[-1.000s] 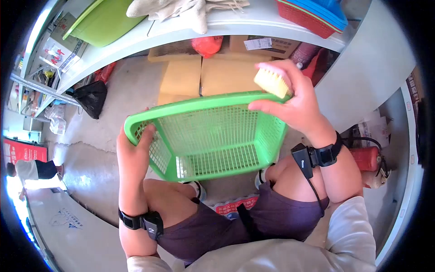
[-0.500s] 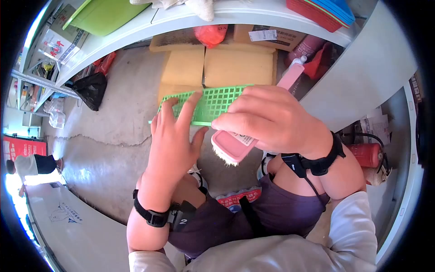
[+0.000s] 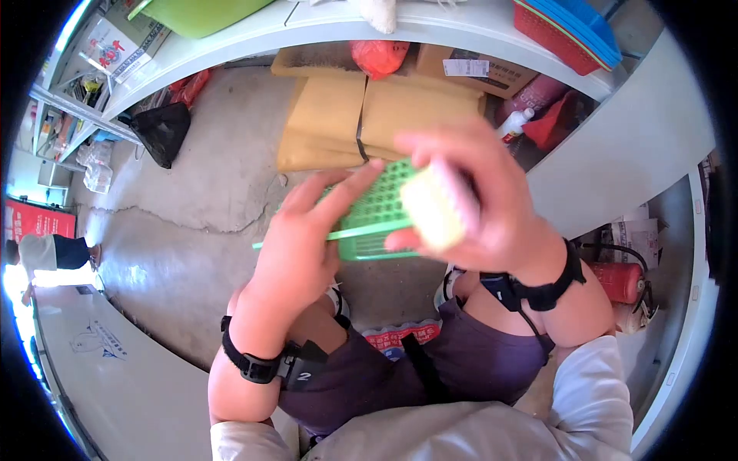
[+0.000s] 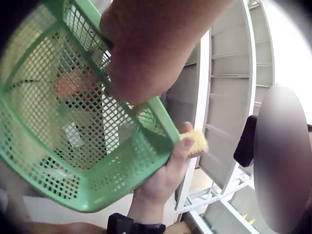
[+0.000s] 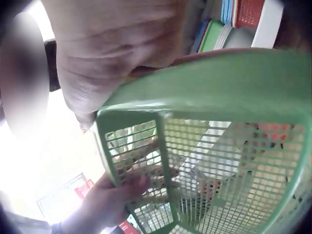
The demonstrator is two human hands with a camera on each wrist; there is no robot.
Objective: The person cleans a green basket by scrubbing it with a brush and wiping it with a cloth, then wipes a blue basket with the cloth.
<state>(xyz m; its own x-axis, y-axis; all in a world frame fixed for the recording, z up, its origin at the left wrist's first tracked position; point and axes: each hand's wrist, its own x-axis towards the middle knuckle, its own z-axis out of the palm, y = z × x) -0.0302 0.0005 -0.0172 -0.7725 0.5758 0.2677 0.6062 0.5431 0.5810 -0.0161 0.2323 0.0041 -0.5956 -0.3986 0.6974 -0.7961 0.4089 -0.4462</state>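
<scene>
A green plastic basket [image 3: 377,207] with lattice walls is held up in front of my knees, tipped on its side. My left hand [image 3: 296,238] grips one end, fingers spread over the outer lattice and thumb underneath. At the other end, my right hand [image 3: 500,203] holds a pink scrubbing brush with pale yellow bristles [image 3: 434,207], blurred by motion. In the left wrist view the brush [image 4: 195,143] sticks out beyond the basket rim [image 4: 163,122], and the right thumb lies at that rim. The right wrist view shows the left hand [image 5: 112,195] behind the end lattice.
Flattened cardboard [image 3: 415,115] lies on the floor under the shelf, near a red bag [image 3: 378,58] and a white bottle [image 3: 515,123]. A fire extinguisher [image 3: 617,283] stands at right. A black bag [image 3: 161,131] sits at left; another person [image 3: 50,253] is far left.
The basket has turned from facing me with its open side to showing its outer lattice. The left hand moved in from the left end. The brush's bristles now face left instead of down.
</scene>
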